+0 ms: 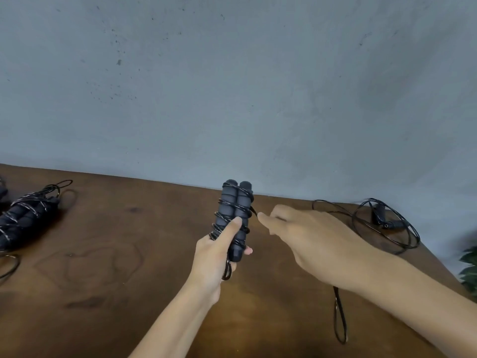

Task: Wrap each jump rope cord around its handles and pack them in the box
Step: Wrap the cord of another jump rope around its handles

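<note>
My left hand (215, 257) grips a pair of dark foam jump rope handles (236, 210), held upright side by side above the wooden table (129, 254). Black cord is wound around them in several turns. My right hand (304, 239) is just right of the handles and pinches the cord where it leaves the bundle. A loop of that cord (339, 321) hangs below my right forearm. A wrapped jump rope (25, 218) lies at the table's left. An unwrapped rope (384, 223) lies coiled at the back right. No box is in view.
A grey wall (232, 86) rises right behind the table's far edge. Green plant leaves (469, 267) show past the table's right edge. Part of another dark bundle (2, 189) peeks in at the far left.
</note>
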### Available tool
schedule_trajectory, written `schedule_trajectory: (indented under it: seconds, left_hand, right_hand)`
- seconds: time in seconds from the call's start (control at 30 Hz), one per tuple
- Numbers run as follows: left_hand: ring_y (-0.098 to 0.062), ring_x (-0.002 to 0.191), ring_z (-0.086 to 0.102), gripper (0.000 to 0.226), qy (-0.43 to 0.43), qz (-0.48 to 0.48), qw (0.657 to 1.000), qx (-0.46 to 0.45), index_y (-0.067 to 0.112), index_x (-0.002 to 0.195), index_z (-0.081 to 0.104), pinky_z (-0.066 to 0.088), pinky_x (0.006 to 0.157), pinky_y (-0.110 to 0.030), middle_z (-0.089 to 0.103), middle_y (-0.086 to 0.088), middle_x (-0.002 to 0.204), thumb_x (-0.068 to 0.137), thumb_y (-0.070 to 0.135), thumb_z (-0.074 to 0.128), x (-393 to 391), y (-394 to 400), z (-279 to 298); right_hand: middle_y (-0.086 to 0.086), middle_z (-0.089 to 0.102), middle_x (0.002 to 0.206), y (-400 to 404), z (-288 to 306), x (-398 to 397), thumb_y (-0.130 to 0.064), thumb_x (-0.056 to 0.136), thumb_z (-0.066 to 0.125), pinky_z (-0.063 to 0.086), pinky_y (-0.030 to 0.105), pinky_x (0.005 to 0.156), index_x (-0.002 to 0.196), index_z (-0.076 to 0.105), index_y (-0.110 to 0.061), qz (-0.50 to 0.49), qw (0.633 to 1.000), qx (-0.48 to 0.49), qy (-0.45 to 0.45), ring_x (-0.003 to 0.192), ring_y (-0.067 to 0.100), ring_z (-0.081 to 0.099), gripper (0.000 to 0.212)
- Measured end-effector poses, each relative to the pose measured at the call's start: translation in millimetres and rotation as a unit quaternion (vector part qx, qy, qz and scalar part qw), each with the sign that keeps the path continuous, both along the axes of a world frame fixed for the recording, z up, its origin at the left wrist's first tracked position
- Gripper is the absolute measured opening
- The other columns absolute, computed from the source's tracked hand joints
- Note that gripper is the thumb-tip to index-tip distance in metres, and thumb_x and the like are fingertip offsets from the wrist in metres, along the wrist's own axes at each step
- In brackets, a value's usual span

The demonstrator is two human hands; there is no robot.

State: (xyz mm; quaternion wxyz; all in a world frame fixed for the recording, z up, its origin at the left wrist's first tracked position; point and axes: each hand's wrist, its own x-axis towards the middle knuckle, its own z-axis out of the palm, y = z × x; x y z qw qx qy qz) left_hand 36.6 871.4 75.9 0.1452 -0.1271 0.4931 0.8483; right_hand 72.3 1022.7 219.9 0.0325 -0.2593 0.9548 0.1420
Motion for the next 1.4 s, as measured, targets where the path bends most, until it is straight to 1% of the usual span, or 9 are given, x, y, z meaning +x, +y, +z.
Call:
schedule_trajectory:
  seconds: [0.23,0.37,0.7,0.83,0.93,1.0,1.13,1.3,1.4]
  left_hand:
    - [-0.011,0.044,0.051,0.032,0.098,-0.150,0.969,-0.171,0.008,0.093,0.069,0.035,0.049,-0.020,0.072,-0.028,0.083,0.096,0.040,0.072,-4,-4,18]
    - [-0.006,0.043,0.055,0.033,0.144,-0.267,0.920,-0.247,0.003,0.093,0.068,0.031,0.048,-0.022,0.065,-0.024,0.079,0.097,0.035,0.071,-5,-16,27]
    - [-0.009,0.067,0.071,0.027,0.281,-0.347,0.807,-0.386,0.020,0.081,0.067,0.046,0.063,-0.016,0.072,0.003,0.072,0.084,0.042,0.083,-7,-34,43]
    - [-0.008,0.056,0.053,0.041,0.328,-0.315,0.748,-0.484,0.022,0.073,0.057,0.039,0.059,-0.027,0.060,0.009,0.063,0.075,0.053,0.084,-10,-43,42]
    - [-0.008,0.055,0.050,0.047,0.347,-0.302,0.712,-0.530,0.023,0.075,0.058,0.041,0.059,-0.033,0.059,0.008,0.063,0.068,0.062,0.082,-10,-46,39]
    - [-0.012,0.057,0.053,0.048,0.361,-0.302,0.713,-0.520,0.024,0.078,0.059,0.045,0.061,-0.040,0.063,0.004,0.068,0.067,0.065,0.082,-9,-48,37]
    - [-0.027,0.069,0.058,0.048,0.382,-0.295,0.761,-0.434,0.021,0.082,0.062,0.048,0.065,-0.046,0.066,-0.005,0.076,0.068,0.059,0.088,-4,-45,35]
    - [-0.022,0.079,0.065,0.041,0.380,-0.245,0.840,-0.300,0.027,0.099,0.068,0.052,0.072,-0.034,0.072,-0.001,0.090,0.071,0.043,0.093,3,-41,32]
    - [-0.009,0.074,0.067,0.052,0.343,-0.187,0.898,-0.200,0.021,0.114,0.055,0.048,0.062,-0.022,0.074,0.008,0.098,0.075,0.031,0.089,5,-39,27]
  right_hand:
    - [-0.005,0.064,0.107,-2,23,-31,0.001,0.091,0.046,0.053,0.040,0.078,0.111,0.059,-0.023,0.064,0.997,0.026,0.023,0.096,0.021,0.063,0.034]
    - [-0.009,0.067,0.099,-2,39,-51,-0.025,0.099,0.061,0.052,0.037,0.080,0.107,0.066,-0.025,0.070,0.997,0.033,0.008,0.092,0.016,0.062,0.009]
    - [-0.013,0.075,0.089,-20,35,-79,-0.041,0.079,0.083,0.053,0.031,0.075,0.090,0.081,-0.030,0.037,0.982,-0.067,-0.171,0.082,0.007,0.067,0.016]
    - [-0.007,0.077,0.087,-20,27,-84,-0.028,0.077,0.088,0.053,0.039,0.088,0.087,0.081,-0.020,0.010,0.954,-0.141,-0.264,0.086,0.009,0.069,0.015]
    - [0.001,0.077,0.083,-19,19,-88,-0.023,0.077,0.089,0.053,0.038,0.071,0.088,0.077,-0.012,-0.008,0.931,-0.175,-0.320,0.074,0.013,0.067,0.019]
    - [0.006,0.074,0.079,-17,15,-93,-0.017,0.077,0.089,0.044,0.023,0.056,0.089,0.074,-0.006,-0.026,0.912,-0.205,-0.355,0.064,0.007,0.058,0.022]
    - [0.003,0.067,0.071,-11,6,-105,-0.017,0.077,0.088,0.043,0.016,0.057,0.083,0.069,-0.008,-0.036,0.884,-0.226,-0.408,0.057,0.007,0.053,0.022]
    - [-0.012,0.060,0.063,-10,-17,-108,-0.069,0.063,0.079,0.041,0.013,0.058,0.078,0.059,-0.015,-0.047,0.836,-0.302,-0.455,0.054,0.003,0.050,0.059]
    - [-0.003,0.064,0.070,-4,-40,-113,-0.035,0.077,0.081,0.051,0.020,0.065,0.078,0.066,-0.012,-0.113,0.810,-0.359,-0.450,0.061,0.007,0.058,0.028]
